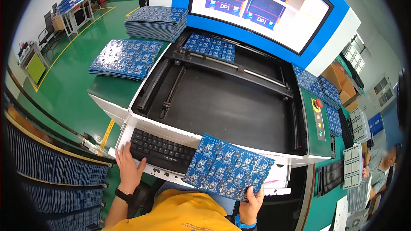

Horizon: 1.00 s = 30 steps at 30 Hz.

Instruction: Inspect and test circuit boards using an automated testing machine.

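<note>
My right hand [252, 204] grips a blue circuit board panel [229, 167] by its lower right corner, thumb on top. The panel is tilted over the right part of a black keyboard [160, 147] and hides that end. At the keyboard's left end rests my left hand [129, 167], fingers spread, holding nothing; its fingertips are by the keyboard tray's edge. Ahead lies the machine's dark bed [227, 102], with another blue circuit board panel [209, 47] held at its far side behind a metal rail [231, 69].
Stacks of blue panels [156, 22] stand left of the machine. More panels [308, 80] lie at its right, near a red emergency button [317, 104]. A large monitor [261, 6] rises behind. Racks of boards [55, 158] fill the lower left. Another person [382, 169] sits far right.
</note>
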{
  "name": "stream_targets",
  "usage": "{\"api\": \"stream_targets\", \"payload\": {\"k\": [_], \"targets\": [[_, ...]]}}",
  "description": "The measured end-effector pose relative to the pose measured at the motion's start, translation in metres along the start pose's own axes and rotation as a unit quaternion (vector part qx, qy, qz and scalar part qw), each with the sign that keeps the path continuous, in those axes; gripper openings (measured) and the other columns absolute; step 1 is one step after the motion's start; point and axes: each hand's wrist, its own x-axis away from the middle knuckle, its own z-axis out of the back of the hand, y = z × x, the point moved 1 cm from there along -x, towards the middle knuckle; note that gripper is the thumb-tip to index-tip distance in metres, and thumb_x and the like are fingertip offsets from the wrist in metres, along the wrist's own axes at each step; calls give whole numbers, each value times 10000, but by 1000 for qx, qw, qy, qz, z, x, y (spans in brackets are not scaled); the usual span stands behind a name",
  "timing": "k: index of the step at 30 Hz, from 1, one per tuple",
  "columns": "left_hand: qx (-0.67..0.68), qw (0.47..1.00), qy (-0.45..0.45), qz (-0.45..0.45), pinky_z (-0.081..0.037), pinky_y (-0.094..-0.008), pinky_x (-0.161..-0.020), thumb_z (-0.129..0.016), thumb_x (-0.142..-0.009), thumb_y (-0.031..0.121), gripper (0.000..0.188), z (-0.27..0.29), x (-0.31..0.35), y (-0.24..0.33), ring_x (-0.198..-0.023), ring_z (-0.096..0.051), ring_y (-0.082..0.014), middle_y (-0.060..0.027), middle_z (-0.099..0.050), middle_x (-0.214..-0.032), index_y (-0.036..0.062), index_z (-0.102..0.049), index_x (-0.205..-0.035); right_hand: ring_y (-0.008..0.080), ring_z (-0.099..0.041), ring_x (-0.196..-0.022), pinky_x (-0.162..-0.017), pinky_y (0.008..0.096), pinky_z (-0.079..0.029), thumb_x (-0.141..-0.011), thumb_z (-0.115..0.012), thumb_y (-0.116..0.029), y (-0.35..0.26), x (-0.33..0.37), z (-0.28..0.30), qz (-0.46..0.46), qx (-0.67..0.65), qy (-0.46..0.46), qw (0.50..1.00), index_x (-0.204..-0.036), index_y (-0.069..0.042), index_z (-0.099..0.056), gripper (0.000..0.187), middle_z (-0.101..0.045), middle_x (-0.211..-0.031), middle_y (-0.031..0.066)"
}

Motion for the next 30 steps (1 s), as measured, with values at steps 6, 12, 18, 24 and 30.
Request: {"api": "stream_targets", "payload": {"k": [6,12,18,24,30], "targets": [[19,1000,-3,-11,-162,-537,-1089,-668,-772,138,544,-4,3,5,-1225,-411,-378,-219,-476,-1260,-7,-408,-1228,166,-571,-964,-868,309,-442,-887,-562,-94,9,-5,9,5,10,-6,1000,-1228,-9,-476,361,-595,-1097,78],[-48,998,14,-34,-216,-529,-1073,-647,-784,139,407,-9,4,6,-1178,-457,-360,-174,-543,-1166,18,-484,-1137,162,-573,-949,-863,305,-442,-886,-563,-90,9,-7,3,10,12,8,1000,-1225,-9,-478,358,-599,-1087,76],[-61,997,8,-48,-232,-525,-1069,-640,-778,129,352,13,-9,32,-1158,-480,-340,-140,-562,-1147,40,-512,-1094,159,-573,-947,-865,301,-438,-884,-562,-84,6,-6,4,5,16,-4,1000,-1228,-7,-479,362,-599,-1091,79],[61,982,-58,-167,-233,-524,-1071,-641,-763,122,293,1,0,58,-1136,-504,-276,-97,-592,-1107,70,-559,-1040,156,-573,-949,-866,297,-436,-882,-569,-94,0,-3,0,5,23,0,1000,-1223,-4,-483,363,-599,-1094,82],[53,974,-75,-206,-253,-499,-1071,-629,-768,113,257,-3,-1,63,-1111,-528,-251,-74,-613,-1074,80,-575,-1017,160,-571,-967,-871,301,-435,-878,-580,-111,-3,-2,-1,-8,25,1,1000,-1228,5,-476,383,-599,-1104,88]]}}
